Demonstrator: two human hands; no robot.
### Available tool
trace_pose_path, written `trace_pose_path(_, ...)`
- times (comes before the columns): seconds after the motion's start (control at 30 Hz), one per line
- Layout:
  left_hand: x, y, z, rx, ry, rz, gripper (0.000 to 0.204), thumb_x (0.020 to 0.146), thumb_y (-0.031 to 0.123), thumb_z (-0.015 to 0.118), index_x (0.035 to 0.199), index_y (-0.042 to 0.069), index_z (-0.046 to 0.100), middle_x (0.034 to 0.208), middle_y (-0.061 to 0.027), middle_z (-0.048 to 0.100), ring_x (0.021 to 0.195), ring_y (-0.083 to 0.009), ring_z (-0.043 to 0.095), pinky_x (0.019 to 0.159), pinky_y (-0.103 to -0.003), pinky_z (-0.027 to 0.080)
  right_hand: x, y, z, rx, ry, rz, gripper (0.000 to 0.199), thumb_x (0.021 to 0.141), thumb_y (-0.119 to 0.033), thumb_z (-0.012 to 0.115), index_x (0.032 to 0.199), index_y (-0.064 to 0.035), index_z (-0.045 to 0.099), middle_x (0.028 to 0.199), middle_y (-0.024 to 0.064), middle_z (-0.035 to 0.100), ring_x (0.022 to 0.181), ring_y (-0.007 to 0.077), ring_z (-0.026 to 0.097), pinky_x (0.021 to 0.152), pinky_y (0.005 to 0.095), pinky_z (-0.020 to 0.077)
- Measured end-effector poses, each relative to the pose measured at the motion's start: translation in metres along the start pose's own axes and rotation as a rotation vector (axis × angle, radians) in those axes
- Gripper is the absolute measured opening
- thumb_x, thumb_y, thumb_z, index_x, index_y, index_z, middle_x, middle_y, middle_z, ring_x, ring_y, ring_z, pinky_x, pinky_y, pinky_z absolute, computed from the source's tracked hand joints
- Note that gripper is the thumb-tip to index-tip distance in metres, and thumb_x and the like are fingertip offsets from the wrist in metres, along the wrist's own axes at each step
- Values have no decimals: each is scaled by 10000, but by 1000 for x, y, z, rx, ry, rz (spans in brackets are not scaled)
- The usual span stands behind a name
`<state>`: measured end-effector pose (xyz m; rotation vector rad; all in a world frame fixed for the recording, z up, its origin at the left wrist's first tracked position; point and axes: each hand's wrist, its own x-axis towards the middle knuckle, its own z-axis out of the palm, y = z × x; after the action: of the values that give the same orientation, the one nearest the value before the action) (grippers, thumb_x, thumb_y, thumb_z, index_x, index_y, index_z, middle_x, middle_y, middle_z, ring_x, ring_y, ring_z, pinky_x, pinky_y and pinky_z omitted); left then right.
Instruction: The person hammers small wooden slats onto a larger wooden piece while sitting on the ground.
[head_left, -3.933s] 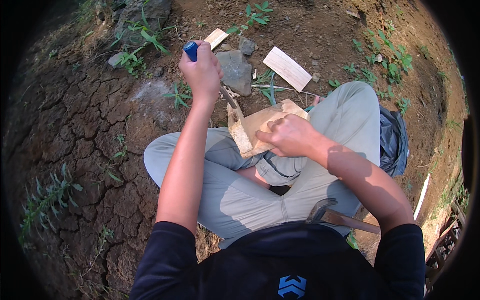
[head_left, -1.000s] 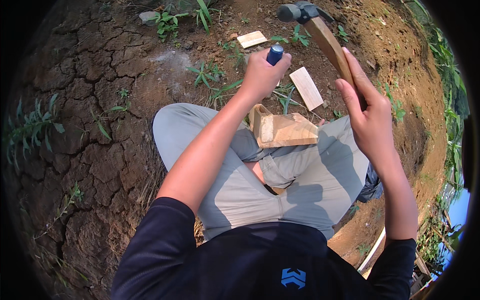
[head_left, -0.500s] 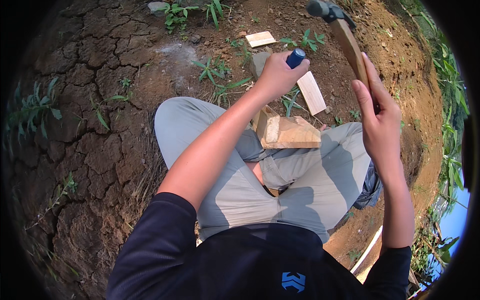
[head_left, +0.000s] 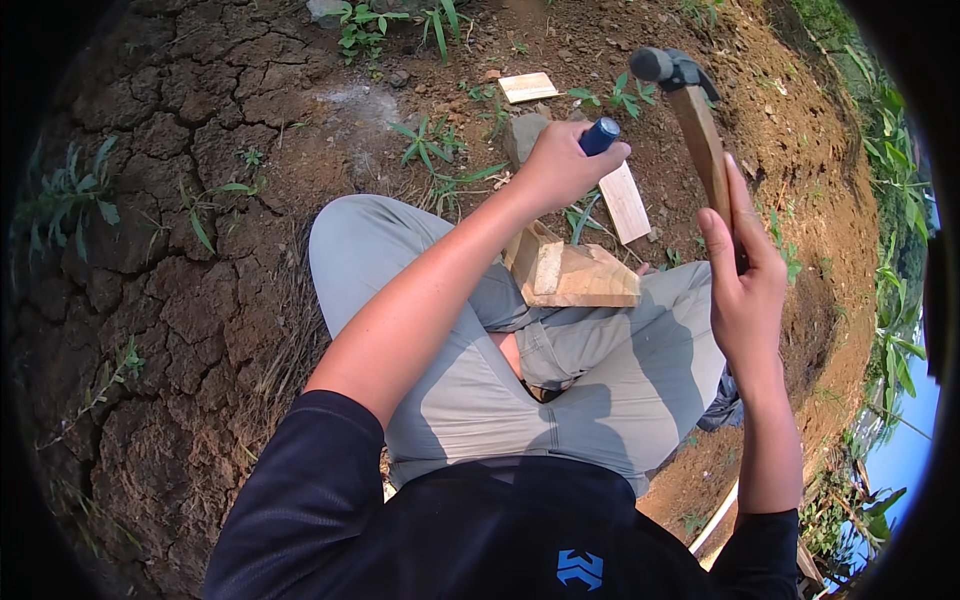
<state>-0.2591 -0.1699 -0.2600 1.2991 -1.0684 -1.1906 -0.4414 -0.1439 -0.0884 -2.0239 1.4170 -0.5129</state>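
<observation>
In the head view, my left fingers (head_left: 610, 158) are wrapped firmly around a dark-blue cylindrical tool handle (head_left: 600, 136), its capped end poking out above my fist. My right fingers (head_left: 753, 213) hold a claw hammer with a brown wooden handle and a dark metal head (head_left: 702, 132), the thumb and one finger stretched along the wood. The hammer's head is up, above and to the right of the blue cap, and apart from it.

The pale, angular wooden block with a raised left end (head_left: 592, 276) rests across my crossed legs in grey-green trousers (head_left: 455, 365), beyond my left forearm. I can't see where the tool's lower end meets it, as my own hand and forearm cover that.

I judge the step in hand to be tapping the tool against the block; the next move calls for a steady left grip and a square hit on the cap, since a miss could catch my fingers.

Beyond the block lie a flat pale wooden strip (head_left: 625, 205), a smaller light wooden piece (head_left: 529, 87) and a grey stone (head_left: 524, 138), partly behind my left hand. A dark plastic bag (head_left: 722, 410) sits just beside my right leg.
</observation>
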Motion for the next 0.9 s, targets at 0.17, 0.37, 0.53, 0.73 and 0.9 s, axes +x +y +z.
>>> trace_pose_path(0.17,2,13,-2,-13,-197,-175,403,875,331,761,713,0,598,623,2,542,611,-96,474,576,-328,420,-11,14,1,-161,-87,80,493,1017,-149,592,1497,-110,485,1262,206,653,1081,115,591,923,312,483)
trace_pose_path(0.37,7,-10,4,-21,-105,114,414,890,324,742,717,-15,580,636,2,540,622,-110,469,591,-324,423,-13,9,4,-215,-140,39,495,1017,-108,582,1500,-82,473,1151,175,710,951,88,603,831,277,507)
trace_pose_path(0.53,4,-1,-4,32,-197,-195,373,883,330,745,768,-5,628,636,-9,553,608,-96,468,572,-320,411,-7,15,5,-63,114,-143,505,995,-127,619,1485,-100,495,998,261,713,879,70,615,781,281,519)
trace_pose_path(0.73,3,-3,-4,46,-178,-105,350,923,294,718,724,30,605,651,47,517,627,-63,437,576,-297,381,-4,25,5,-115,93,-136,506,1001,-145,614,1490,-102,493,993,211,736,838,71,624,745,305,526)
trace_pose_path(0.9,3,-4,-3,15,-186,-107,336,919,281,729,751,18,606,669,45,515,639,-70,429,584,-299,383,-11,19,9,-179,-128,75,495,1029,-110,564,1508,-62,452,1196,172,702,996,82,593,862,277,497)
